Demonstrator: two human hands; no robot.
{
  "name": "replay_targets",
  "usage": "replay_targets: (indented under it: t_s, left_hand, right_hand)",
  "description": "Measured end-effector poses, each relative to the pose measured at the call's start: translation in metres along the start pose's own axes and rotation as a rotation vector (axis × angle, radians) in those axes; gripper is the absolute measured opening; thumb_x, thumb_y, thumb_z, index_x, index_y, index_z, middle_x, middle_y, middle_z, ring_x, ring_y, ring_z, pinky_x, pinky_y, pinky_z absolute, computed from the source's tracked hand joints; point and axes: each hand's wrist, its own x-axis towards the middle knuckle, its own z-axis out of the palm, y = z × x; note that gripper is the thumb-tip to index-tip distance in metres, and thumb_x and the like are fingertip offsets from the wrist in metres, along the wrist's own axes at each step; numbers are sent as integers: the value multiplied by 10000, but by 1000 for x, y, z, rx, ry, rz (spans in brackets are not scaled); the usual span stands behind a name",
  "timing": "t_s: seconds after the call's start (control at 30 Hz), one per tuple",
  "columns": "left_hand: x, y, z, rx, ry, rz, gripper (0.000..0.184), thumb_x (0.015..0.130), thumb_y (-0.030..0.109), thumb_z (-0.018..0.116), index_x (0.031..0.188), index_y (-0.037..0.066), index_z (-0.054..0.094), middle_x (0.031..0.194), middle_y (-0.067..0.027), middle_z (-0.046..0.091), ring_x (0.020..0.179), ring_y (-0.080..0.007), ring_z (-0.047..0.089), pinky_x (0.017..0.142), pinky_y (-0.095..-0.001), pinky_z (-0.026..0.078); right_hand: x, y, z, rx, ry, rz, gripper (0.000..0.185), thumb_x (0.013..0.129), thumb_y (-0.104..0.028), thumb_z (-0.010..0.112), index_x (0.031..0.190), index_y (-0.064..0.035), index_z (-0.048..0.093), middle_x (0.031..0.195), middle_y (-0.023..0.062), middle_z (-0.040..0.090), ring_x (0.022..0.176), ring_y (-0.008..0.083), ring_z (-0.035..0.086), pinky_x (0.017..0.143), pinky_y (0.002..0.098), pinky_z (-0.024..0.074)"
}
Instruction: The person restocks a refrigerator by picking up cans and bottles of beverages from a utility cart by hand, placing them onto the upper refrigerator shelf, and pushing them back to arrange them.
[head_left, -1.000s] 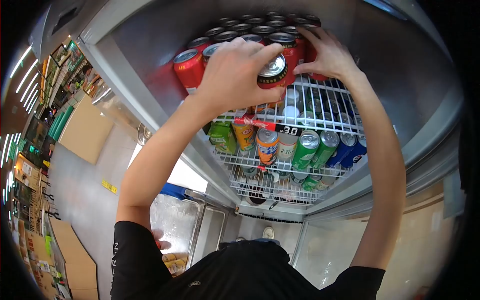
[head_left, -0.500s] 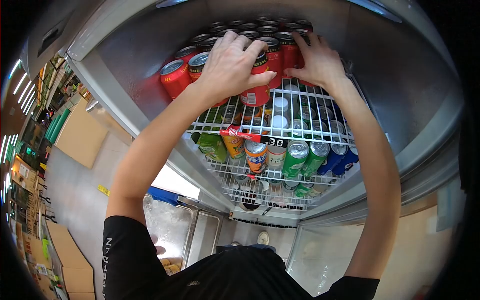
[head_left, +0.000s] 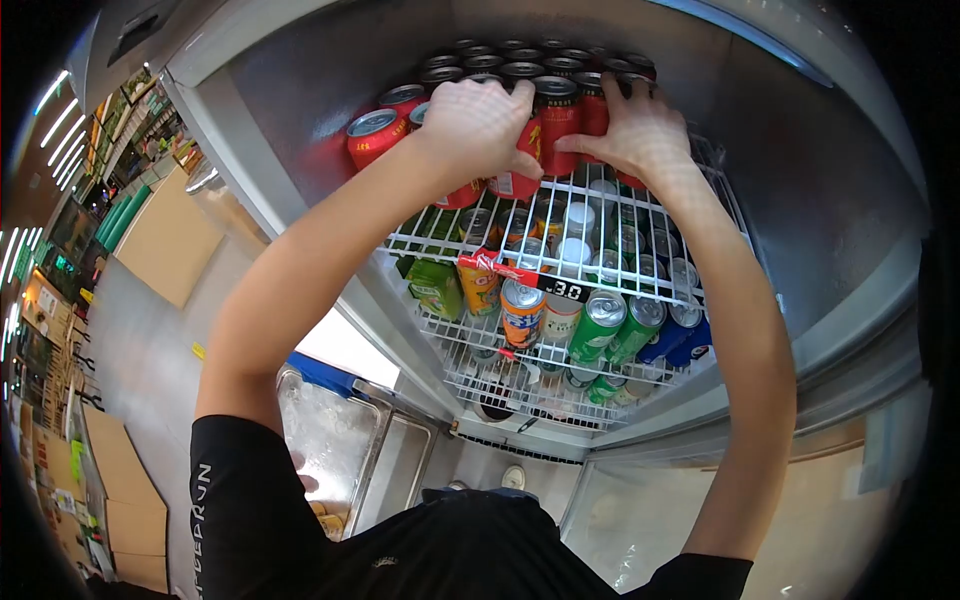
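Fridge [head_left: 800, 150]: person in blk tee [head_left: 450, 555] reaches w/ both hands over the top wire shelf [head_left: 645, 293], twd 12 o'clock.
Red cans [head_left: 557, 118]: packed in rows on that shelf, lids up, 11 to 1 o'clock.
L hand [head_left: 478, 125]: at 12, curled abt a front red can [head_left: 515, 187], thumb along its side; most fingertips hidden.
R hand [head_left: 635, 130]: betw. 1 & 2, fingers spread against the red cans; can't tell if it grips one.
Price tag [head_left: 566, 289]: reads 3.0, nr centre; green cans [head_left: 601, 318] below, twd 4.
Handling: prob. full, weighty for size; stiff but dentable, likely slick if chilled.
Hold: best round the sidewall, just under the rim.
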Motion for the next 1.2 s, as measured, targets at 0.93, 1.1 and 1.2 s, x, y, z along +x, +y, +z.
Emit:
replay_targets:
  t_s: [0.93,1.1,1.2]
  left_hand:
    - [-33,-55,3,4,145,-10,784,768,491,700,1348,19,465,1198,-191,624,1077,-340,622,875,-435,523]
    - [-59,-70,8,-129,124,64,799,763,487,715,1338,-10,469,1238,-209,597,1119,-354,592,923,-435,493]
    - [-63,-73,25,-188,321,145,834,761,526,720,1338,-26,478,1298,-231,552,1186,-347,553,978,-419,462]
  right_hand:
    - [-26,-62,-16,457,428,-378,610,809,-403,700,1321,-132,510,1154,177,543,1032,364,625,771,467,566]
    - [-25,-99,-14,479,568,-455,401,898,-357,601,1204,-100,569,1156,151,554,1030,331,619,699,440,582]
    - [-30,-88,-19,456,577,-453,523,898,-488,579,1270,-121,555,1226,139,563,1057,337,614,732,441,574]
